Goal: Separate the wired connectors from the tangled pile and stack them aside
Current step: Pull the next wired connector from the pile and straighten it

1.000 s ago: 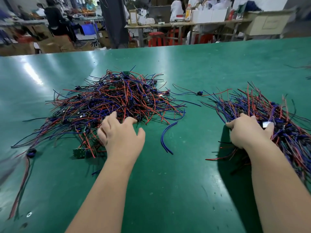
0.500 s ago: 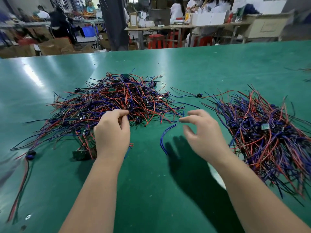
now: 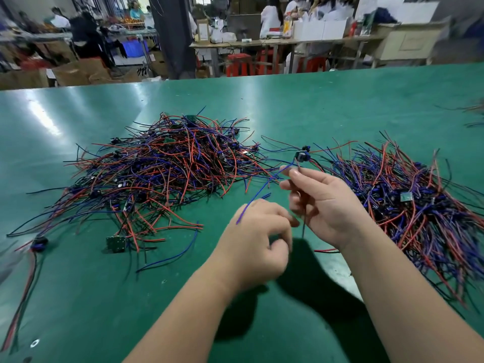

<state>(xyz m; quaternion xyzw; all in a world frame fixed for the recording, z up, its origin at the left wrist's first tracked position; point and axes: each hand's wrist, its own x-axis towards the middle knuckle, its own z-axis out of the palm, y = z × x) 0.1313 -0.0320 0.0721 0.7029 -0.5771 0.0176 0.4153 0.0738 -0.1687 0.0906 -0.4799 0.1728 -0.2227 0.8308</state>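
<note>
1. Position comes first: we see one wired connector (image 3: 302,156) held clear of the green table (image 3: 262,100). Its dark head is just above the fingertips of the right hand (image 3: 324,203), between the two heaps.
2. Its blue lead (image 3: 262,190) runs down and leftward from the head and crosses the back of the left hand (image 3: 258,239). A dark lead hangs straight down below the right hand's fingers.
3. The tangled pile (image 3: 170,166) of red, blue and black wires lies on the table to the left of both hands, apart from them. The sorted stack (image 3: 408,203) lies to the right, just beside the right hand and forearm.
4. We see the right hand held up, thumb uppermost, with thumb and forefinger pinching the connector's leads just under the head.
5. The left hand sits lower and nearer to us, knuckles up and fingers curled, their tips close to the hanging dark lead. Blur keeps us from telling whether they grip anything.
6. Both bare forearms reach in from the bottom edge, and the hands are nearly touching.
7. A small green circuit board (image 3: 116,243) lies at the pile's near edge, with a loose blue wire (image 3: 170,258) beside it.
</note>
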